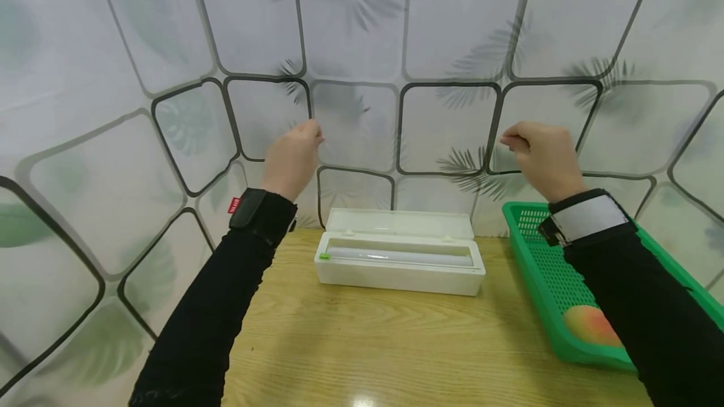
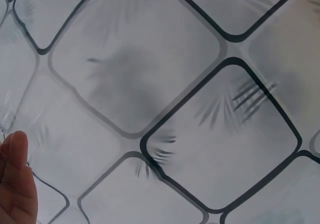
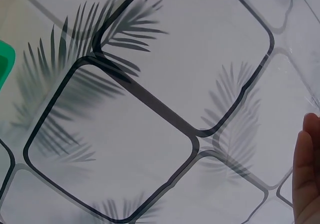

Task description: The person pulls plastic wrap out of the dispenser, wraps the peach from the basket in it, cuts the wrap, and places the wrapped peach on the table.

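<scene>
Both hands are raised above the table in the head view, well apart and at about the same height. The left hand (image 1: pixel 292 157) pinches a sheet of clear cling film, whose thin glints (image 2: pixel 7 107) show by the fingertips in the left wrist view. Opposite it, the right hand (image 1: pixel 544 154) pinches the film's other side; faint shiny creases (image 3: pixel 311 98) show above its fingers. Most of the film is too transparent to make out. Below, between the hands, stands a white cling film dispenser box (image 1: pixel 398 274) with its lid up, a roll (image 1: pixel 398 257) inside and a green slider (image 1: pixel 324 256).
On the right, under the right forearm, a green plastic basket (image 1: pixel 532 294) holds a yellow-red fruit, apparently a mango (image 1: pixel 591 324). A patterned curtain (image 1: pixel 362 124) hangs behind the wooden table (image 1: pixel 339 344) and along its left side.
</scene>
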Demonstrator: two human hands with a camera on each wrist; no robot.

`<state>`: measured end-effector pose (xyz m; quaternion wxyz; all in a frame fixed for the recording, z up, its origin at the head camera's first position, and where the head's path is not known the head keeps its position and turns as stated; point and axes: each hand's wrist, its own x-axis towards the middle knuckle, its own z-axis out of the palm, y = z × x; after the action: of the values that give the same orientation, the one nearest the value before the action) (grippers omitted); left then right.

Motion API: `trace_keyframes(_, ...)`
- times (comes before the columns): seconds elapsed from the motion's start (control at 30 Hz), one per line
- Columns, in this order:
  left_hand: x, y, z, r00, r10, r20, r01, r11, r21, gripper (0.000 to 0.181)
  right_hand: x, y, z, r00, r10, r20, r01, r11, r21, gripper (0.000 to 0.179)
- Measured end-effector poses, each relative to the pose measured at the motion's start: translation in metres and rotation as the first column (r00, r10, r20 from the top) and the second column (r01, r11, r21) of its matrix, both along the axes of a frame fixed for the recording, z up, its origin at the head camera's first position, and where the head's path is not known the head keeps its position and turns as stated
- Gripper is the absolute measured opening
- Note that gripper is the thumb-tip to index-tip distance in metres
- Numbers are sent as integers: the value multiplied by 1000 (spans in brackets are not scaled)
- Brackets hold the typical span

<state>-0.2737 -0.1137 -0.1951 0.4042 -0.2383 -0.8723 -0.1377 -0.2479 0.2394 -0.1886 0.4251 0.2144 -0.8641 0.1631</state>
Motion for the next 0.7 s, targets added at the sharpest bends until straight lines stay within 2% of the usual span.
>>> trace_keyframes(0.2, 7, -5, 3, 999, -21, -45, 21, 1000, 1, 11, 6, -1, 1, 996, 18, -87, -17, 1000, 8, 11)
trace_keyframes(0.37, 14, -9, 4, 996, -72, -44, 73, 997, 22, 10, 13, 0, -1, 984, 33, -174, -31, 999, 12, 9)
trace_keyframes(0.53, 29, -13, 2, 989, -136, -50, 138, 990, 42, 12, 22, 1, -5, 978, 38, -206, -38, 999, 2, 9)
trace_keyframes(0.7, 44, -17, -3, 983, -170, -72, 173, 984, 32, 5, 29, 2, -10, 972, 53, -227, -58, 998, -17, 8)
